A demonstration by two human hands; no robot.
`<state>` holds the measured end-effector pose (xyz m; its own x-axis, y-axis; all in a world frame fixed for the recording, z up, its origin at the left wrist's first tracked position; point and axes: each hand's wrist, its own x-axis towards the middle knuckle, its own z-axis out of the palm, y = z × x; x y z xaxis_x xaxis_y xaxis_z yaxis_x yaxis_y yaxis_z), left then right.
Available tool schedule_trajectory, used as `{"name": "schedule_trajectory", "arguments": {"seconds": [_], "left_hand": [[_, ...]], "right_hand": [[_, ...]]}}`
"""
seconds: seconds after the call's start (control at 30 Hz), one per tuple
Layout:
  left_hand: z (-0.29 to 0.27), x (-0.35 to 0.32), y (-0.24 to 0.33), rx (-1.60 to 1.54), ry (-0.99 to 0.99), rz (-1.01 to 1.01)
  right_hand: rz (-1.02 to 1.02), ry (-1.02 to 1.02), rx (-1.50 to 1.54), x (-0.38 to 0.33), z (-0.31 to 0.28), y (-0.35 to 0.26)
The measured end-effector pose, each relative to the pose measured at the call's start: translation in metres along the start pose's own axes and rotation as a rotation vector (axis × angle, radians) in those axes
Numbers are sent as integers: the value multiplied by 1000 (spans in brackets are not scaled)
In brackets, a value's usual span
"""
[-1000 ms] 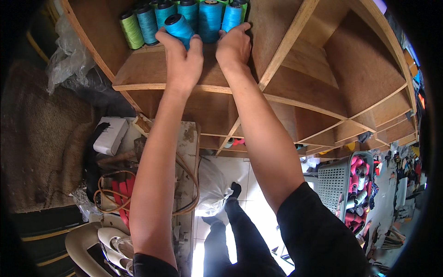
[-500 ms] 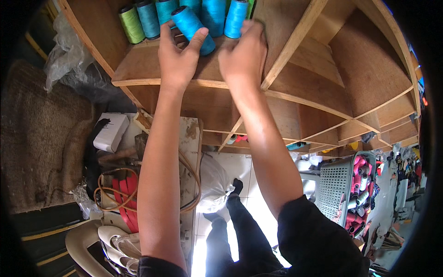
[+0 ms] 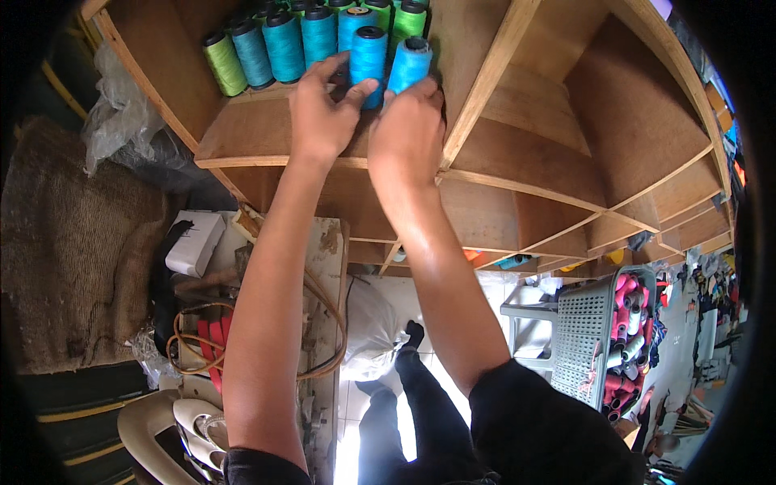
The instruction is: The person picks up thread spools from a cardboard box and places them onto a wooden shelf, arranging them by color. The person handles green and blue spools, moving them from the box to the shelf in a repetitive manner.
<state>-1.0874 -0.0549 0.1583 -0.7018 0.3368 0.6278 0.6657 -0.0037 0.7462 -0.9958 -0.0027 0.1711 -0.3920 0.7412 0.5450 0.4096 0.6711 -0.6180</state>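
Both my arms reach up to a wooden shelf compartment [image 3: 267,137] that holds a row of thread spools. My left hand [image 3: 322,113] has its fingers around a blue spool [image 3: 369,50] standing at the front of the row. Beside it, my right hand [image 3: 408,129] grips a lighter blue spool [image 3: 409,65] next to the compartment's wooden divider [image 3: 485,73]. Further left in the row stand a lime green spool [image 3: 224,65] and teal spools [image 3: 283,44]. Another green spool [image 3: 409,18] is behind.
Bare wooden compartments [image 3: 614,121] spread to the right. Below are a grey basket [image 3: 586,339] of pink and white spools, a white stool [image 3: 525,311], a white bag [image 3: 368,327], a white box [image 3: 194,241], coiled cables [image 3: 198,343] and burlap sacking [image 3: 73,242].
The two blue spools now stand upright at the front of the row. Both hands sit lower in the picture and closer together than a second ago.
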Motion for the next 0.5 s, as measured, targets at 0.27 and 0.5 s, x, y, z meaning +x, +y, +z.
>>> {"name": "schedule_trajectory", "arguments": {"seconds": [0.27,0.5], "left_hand": [[30,15,5,146,11,10],[36,13,-6,149,-138,97]], "right_hand": [[193,-137,60,11,0,-4],[138,-62,87,-9,1,0]]}}
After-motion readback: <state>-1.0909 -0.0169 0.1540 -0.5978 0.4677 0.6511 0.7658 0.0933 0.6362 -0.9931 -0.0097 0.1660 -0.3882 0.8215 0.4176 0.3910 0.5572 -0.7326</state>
